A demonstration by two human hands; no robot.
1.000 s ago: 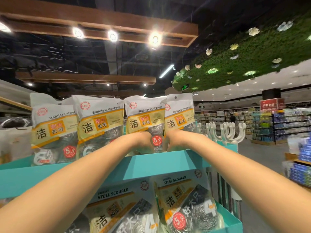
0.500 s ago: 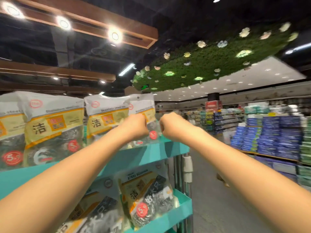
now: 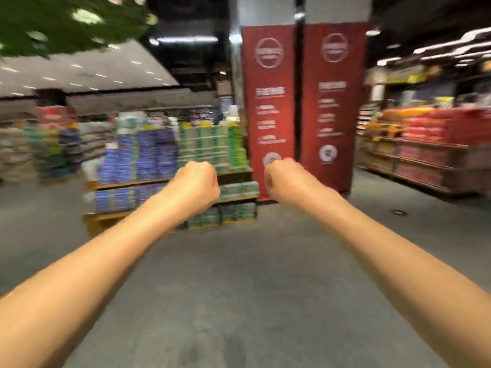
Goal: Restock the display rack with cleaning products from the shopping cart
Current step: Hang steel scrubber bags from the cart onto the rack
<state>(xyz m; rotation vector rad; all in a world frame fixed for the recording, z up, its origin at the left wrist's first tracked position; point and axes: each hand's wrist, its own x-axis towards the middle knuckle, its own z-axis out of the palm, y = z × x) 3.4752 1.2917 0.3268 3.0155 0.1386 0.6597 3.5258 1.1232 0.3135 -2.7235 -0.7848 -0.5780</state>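
Fists fill the middle of a blurred view: left hand (image 3: 196,185) and right hand (image 3: 285,180) both curl tight, holding nothing, arms outstretched over grey floor (image 3: 239,288). Stacked goods (image 3: 170,155) stand at eleven o'clock, a red pillar (image 3: 305,102) at twelve. No rack, cart or cleaning products show.

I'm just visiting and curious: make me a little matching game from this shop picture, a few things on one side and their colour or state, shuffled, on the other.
Things:
1. left hand
2. banner on the pillar
3. hanging ceiling greenery
4. floor

Colour or state:
A. grey
B. red with pale print
C. fingers curled, holding nothing
D. green with pale flowers

Pairs: 1-C, 2-B, 3-D, 4-A

The right hand is curled and holds nothing too.
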